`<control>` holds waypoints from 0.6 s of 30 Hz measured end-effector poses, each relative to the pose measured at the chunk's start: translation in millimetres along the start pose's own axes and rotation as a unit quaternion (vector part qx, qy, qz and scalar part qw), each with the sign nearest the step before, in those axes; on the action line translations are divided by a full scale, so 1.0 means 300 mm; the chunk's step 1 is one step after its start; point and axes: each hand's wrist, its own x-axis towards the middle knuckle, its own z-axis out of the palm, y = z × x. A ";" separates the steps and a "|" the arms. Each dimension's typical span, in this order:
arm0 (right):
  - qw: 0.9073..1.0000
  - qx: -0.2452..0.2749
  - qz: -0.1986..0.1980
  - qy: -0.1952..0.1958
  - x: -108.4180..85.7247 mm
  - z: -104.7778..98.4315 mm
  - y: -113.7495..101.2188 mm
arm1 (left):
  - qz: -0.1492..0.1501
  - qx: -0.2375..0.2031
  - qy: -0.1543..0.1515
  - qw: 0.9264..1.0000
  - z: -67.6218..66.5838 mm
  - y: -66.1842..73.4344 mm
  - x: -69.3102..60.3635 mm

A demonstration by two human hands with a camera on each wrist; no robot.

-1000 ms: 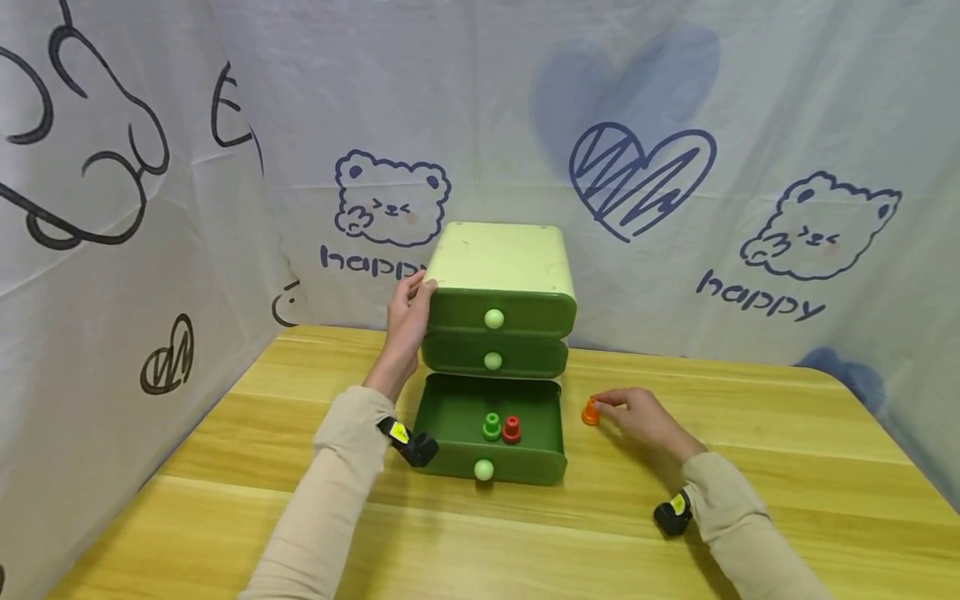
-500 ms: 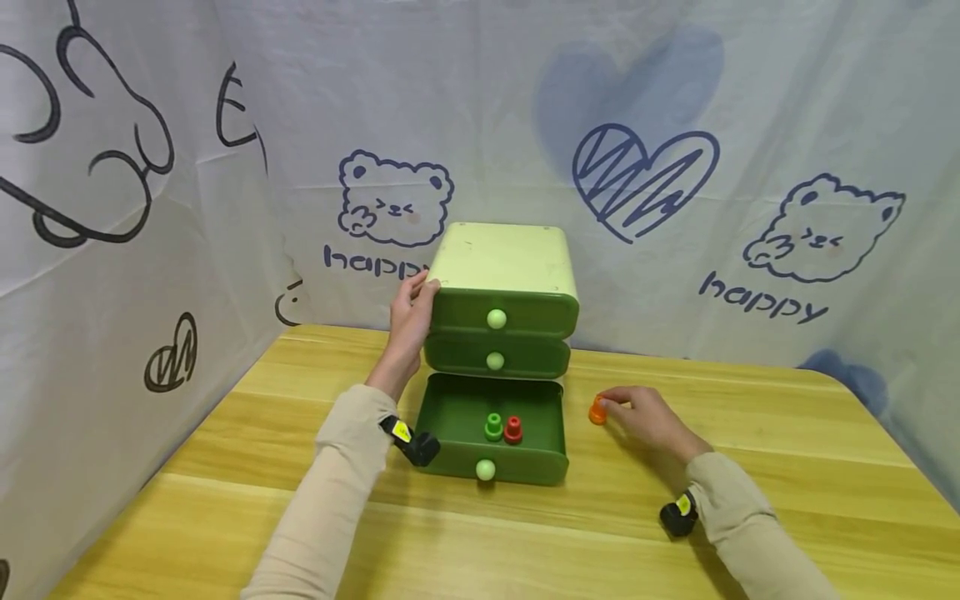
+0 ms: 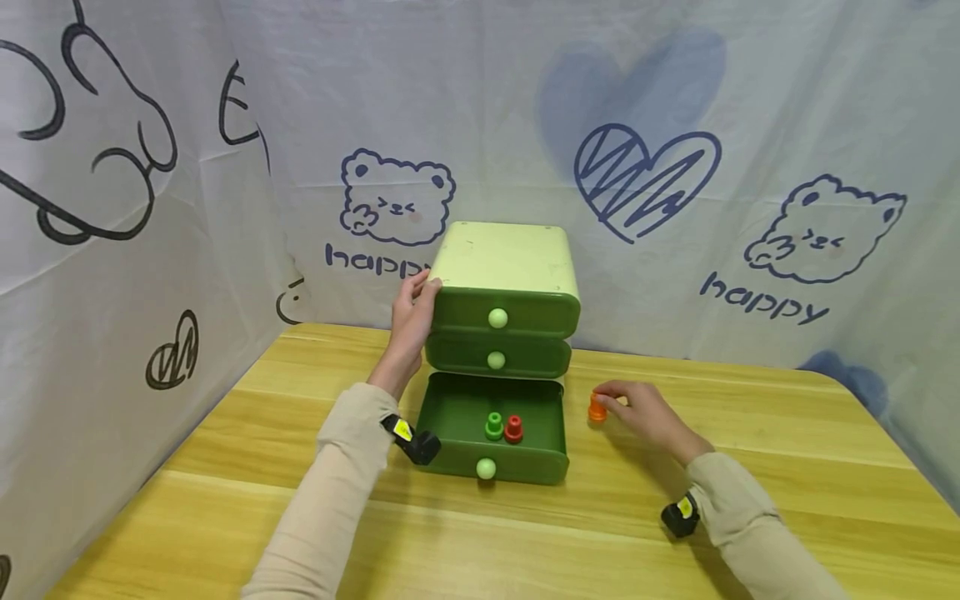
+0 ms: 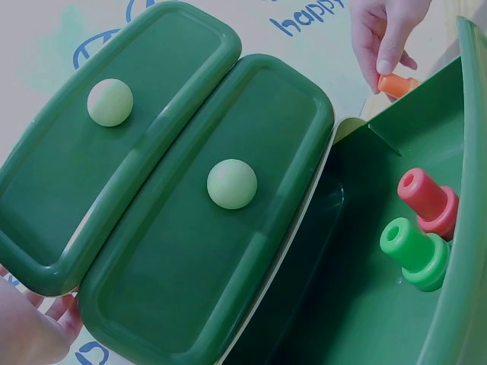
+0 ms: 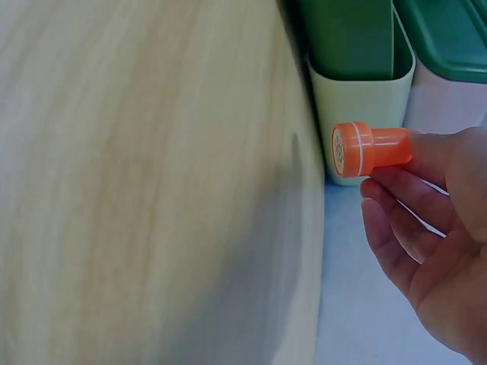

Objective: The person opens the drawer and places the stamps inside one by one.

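An orange toy stamp point(image 5: 372, 148) is pinched between the thumb and fingers of my right hand point(image 3: 647, 414), right of the cabinet. Its patterned round face shows in the right wrist view. My left hand point(image 3: 410, 321) rests against the upper left side of a small drawer cabinet point(image 3: 506, 254), with the thumb at the front corner; the other fingers are partly hidden. The cabinet has a pale yellow-green top and green drawers. Its bottom drawer point(image 3: 450, 408) is pulled out. Inside stand a green stamp point(image 4: 415, 255) and a red stamp point(image 4: 428, 202), side by side.
The cabinet stands on a wooden table point(image 3: 667, 567) near its back edge. The upper drawer point(image 3: 457, 312) and middle drawer point(image 3: 457, 357) are closed, each with a round pale knob. A white cloth point(image 3: 495, 108) with drawings hangs behind and at the left.
My right hand has shifted slightly to the right and up with the orange stamp. The left hand stays at the cabinet's side, and the drawers have not moved.
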 end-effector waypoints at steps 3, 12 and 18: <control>1.000 0.002 0.000 -0.003 0.001 -0.005 -0.016 | 0.002 0.001 0.000 1.000 0.000 -0.001 0.000; 1.000 0.012 -0.018 -0.016 0.008 -0.015 -0.056 | -0.003 0.002 -0.001 1.000 0.001 -0.002 -0.002; 0.999 0.002 -0.038 -0.026 0.015 -0.027 -0.087 | 0.000 0.004 -0.003 1.000 -0.002 -0.003 -0.002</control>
